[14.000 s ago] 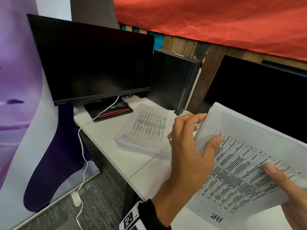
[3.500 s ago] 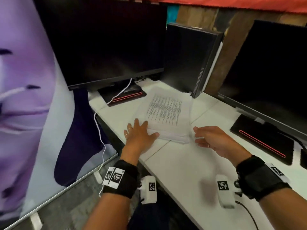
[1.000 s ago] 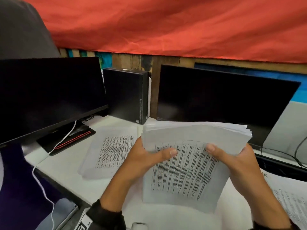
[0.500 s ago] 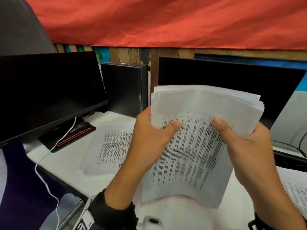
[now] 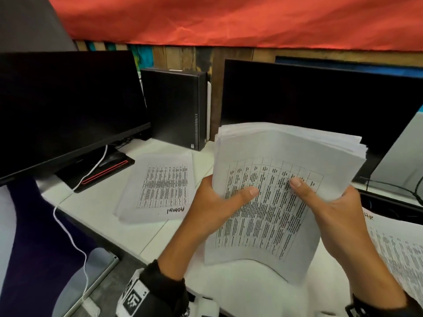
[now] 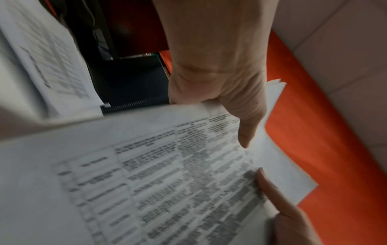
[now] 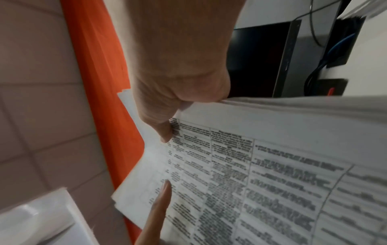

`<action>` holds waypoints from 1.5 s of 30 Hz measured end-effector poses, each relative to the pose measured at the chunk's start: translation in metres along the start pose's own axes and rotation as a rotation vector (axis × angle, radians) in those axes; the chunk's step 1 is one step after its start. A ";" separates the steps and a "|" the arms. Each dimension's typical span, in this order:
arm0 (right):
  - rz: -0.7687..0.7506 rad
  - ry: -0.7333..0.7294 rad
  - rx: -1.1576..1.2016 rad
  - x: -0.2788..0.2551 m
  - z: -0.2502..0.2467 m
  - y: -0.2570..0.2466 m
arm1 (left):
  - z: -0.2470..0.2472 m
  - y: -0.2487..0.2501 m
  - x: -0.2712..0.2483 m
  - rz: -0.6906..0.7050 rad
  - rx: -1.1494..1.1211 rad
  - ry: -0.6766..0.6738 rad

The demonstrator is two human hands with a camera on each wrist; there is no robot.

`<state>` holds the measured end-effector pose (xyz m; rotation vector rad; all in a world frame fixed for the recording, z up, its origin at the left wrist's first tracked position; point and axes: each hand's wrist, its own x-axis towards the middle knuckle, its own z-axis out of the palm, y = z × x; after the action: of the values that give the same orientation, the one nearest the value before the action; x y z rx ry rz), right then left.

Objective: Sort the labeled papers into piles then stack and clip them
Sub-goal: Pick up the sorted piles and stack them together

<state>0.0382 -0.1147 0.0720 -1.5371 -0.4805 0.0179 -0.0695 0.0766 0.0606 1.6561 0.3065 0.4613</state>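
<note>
Stack of printed papers held upright over the desk, mid-squaring

Both hands grip the thick stack of printed papers (image 5: 281,191) by its side edges: left hand (image 5: 212,209) with thumb pressed flat on the front sheet and fingers hidden behind, right hand (image 5: 338,213) likewise, thumb on the print, fingers behind and not visible. Against half a second ago the stack sits lower, its bottom edge bowed just above the white desk (image 5: 109,220); judged to be a tap-down to align the sheets. The pile marked "ADMIN" (image 5: 160,191) lies flat to the left in front of the left monitor (image 5: 68,110); the pile marked "HR" (image 5: 398,248) lies at the right edge. Sorting appears done; stacking under way. No clip in view, so clipping remains outstanding
</note>
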 end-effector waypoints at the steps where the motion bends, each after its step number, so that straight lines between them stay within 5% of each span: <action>1: -0.019 0.004 0.015 0.002 0.000 -0.002 | 0.000 0.004 0.002 0.013 -0.017 0.005; 11: -0.047 -0.140 0.020 0.007 -0.008 -0.001 | -0.018 0.000 0.006 0.036 -0.083 0.038; 21: 0.042 -0.119 -0.002 0.003 -0.002 0.013 | -0.018 -0.004 0.010 0.028 -0.007 0.026; 25: 0.056 -0.123 0.003 -0.001 -0.005 0.021 | -0.019 -0.004 0.004 0.207 0.014 0.141; 29: 0.070 -0.151 0.029 0.004 -0.008 0.022 | -0.034 0.011 0.002 0.729 0.373 0.290; 31: 0.076 -0.156 0.037 0.005 -0.008 0.022 | -0.046 0.022 0.002 0.868 0.607 0.258; 38: 0.109 -0.168 0.054 0.006 -0.007 0.024 | -0.066 0.039 0.003 0.941 0.797 0.140; 45: 0.092 -0.185 0.025 0.003 -0.005 0.018 | -0.070 0.030 0.005 0.902 0.676 0.163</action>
<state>0.0479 -0.1180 0.0557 -1.5395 -0.5533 0.2388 -0.0993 0.1361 0.0972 2.3882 -0.2297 1.2717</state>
